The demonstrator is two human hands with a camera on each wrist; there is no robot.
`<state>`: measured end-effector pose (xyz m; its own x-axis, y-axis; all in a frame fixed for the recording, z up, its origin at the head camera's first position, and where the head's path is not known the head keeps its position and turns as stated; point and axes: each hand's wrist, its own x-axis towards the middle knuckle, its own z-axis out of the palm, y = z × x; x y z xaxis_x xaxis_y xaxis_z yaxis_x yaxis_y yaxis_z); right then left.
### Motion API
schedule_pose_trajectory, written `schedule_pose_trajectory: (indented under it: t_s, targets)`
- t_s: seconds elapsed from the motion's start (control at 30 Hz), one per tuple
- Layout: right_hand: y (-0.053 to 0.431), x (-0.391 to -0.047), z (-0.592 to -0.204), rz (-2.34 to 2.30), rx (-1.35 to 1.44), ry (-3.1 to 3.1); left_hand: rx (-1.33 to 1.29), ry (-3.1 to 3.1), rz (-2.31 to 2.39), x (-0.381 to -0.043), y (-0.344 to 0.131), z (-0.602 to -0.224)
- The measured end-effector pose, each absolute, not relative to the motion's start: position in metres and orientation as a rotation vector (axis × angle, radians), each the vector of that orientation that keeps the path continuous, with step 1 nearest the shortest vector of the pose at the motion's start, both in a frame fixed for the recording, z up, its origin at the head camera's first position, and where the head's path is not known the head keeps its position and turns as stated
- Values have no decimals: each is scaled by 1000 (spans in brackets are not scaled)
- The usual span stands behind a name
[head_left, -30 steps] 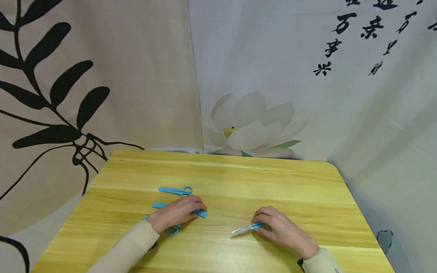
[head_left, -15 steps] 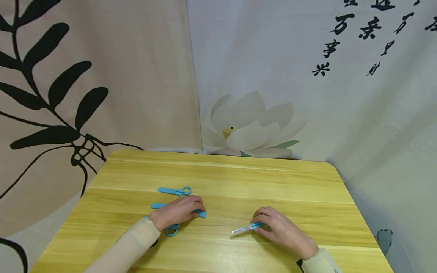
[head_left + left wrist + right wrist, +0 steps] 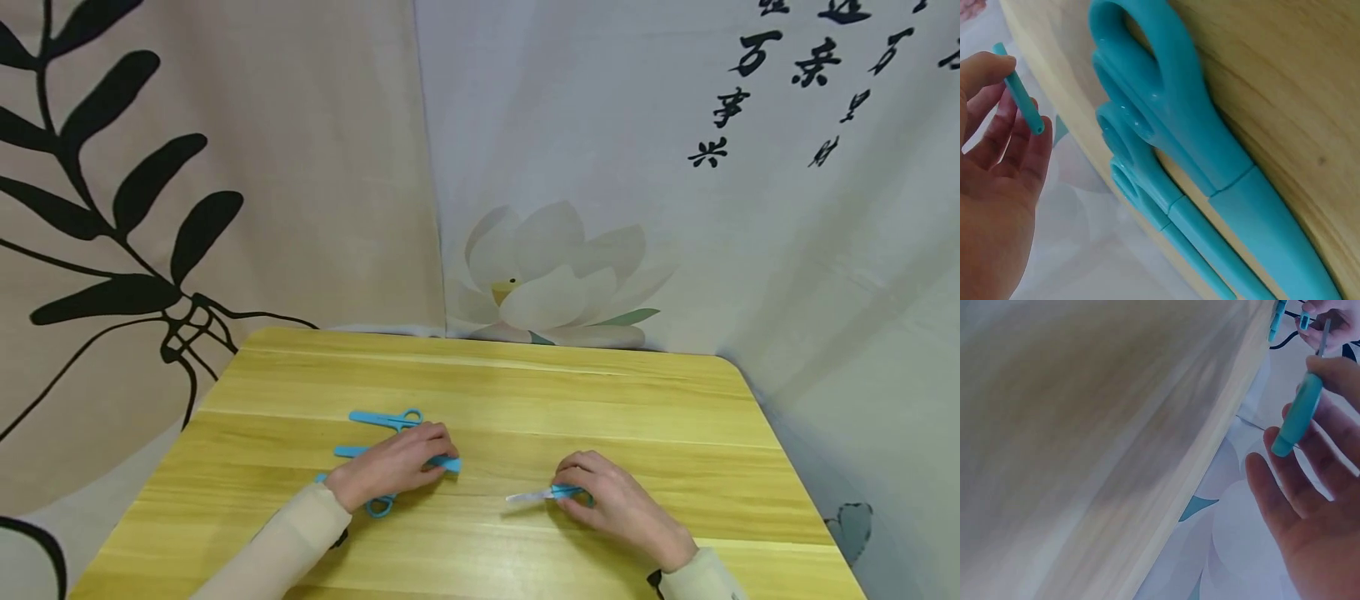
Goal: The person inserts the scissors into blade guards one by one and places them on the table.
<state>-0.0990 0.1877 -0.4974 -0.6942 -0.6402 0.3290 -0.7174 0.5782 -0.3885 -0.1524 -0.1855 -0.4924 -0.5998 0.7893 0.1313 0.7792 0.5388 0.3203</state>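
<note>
My left hand (image 3: 397, 460) pinches a slim blue scissors cover (image 3: 1022, 100) between thumb and fingers, its end pointing right. My right hand (image 3: 615, 504) grips a pair of scissors (image 3: 1302, 415) by the blue handles. Their bare metal blades (image 3: 528, 497) point left toward the cover, with a gap between. Beside and below the left hand lie three more blue scissors, their blades covered: the far pair (image 3: 378, 419), a middle pair (image 3: 351, 452) partly behind the hand, and a near pair (image 3: 379, 505) mostly hidden by hand and wrist.
The wooden table (image 3: 600, 400) has rounded far corners. Behind it hangs a pale curtain (image 3: 555, 125) printed with a lotus, black leaves and black characters. Both forearms, in cream sleeves (image 3: 277, 542), reach in from the near edge.
Over the last half second, the cover in my left hand tilts up to lie more level and shifts slightly right. The scissors in my right hand swing level, blade tips rising a little.
</note>
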Motion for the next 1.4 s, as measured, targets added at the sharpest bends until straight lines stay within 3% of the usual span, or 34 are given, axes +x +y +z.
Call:
schedule_pose_trajectory:
  t_s: [1.4]
  targets:
    - [146, -109, -490, 839, 949, -2483, 1246, 2849, 1006, -122, -163, -484]
